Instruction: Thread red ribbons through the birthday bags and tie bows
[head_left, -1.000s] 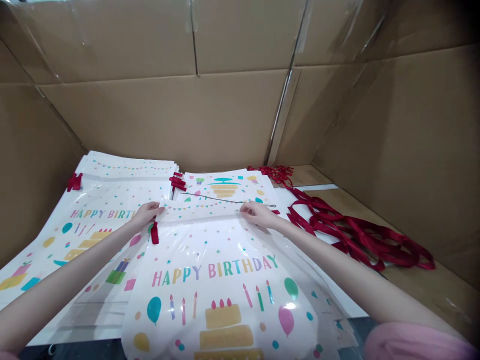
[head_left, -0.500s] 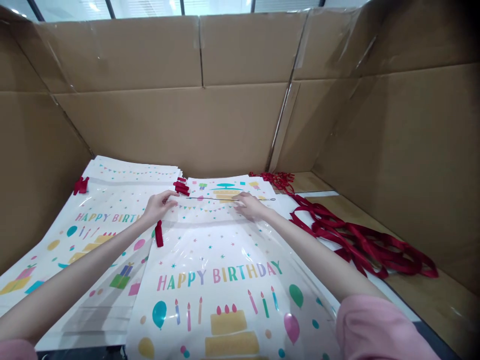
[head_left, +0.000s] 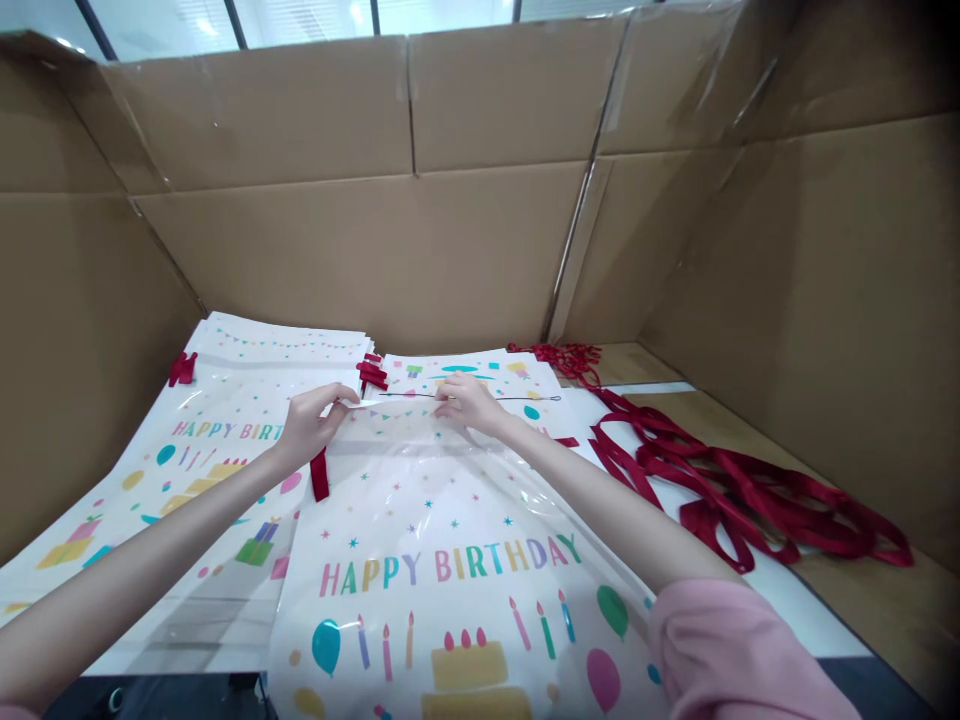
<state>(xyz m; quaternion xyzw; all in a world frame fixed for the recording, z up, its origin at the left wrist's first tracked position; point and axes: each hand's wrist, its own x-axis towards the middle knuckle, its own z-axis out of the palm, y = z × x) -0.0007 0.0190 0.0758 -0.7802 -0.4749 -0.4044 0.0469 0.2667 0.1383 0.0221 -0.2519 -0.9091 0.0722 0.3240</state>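
Observation:
A white plastic drawstring bag, printed HAPPY BIRTHDAY with candles, balloons and a cake, lies in front of me. My left hand pinches its upper edge near the left corner. Along the same edge, my right hand has its fingers closed, gripping around the middle. A thin wire needle with a looped end lies just beyond the edge; my right hand hides part of it. Red ribbon sticks out at the bag's left side, below my left hand.
A stack of similar printed bags lies to the left, with red ribbon tabs at its side. Long loops of red ribbon trail across the right side. Tall cardboard walls enclose the back and sides.
My right hand has moved left along the bag's top, away from the needle's looped end. The bag's upper edge now stretches between both hands. The view has shifted slightly.

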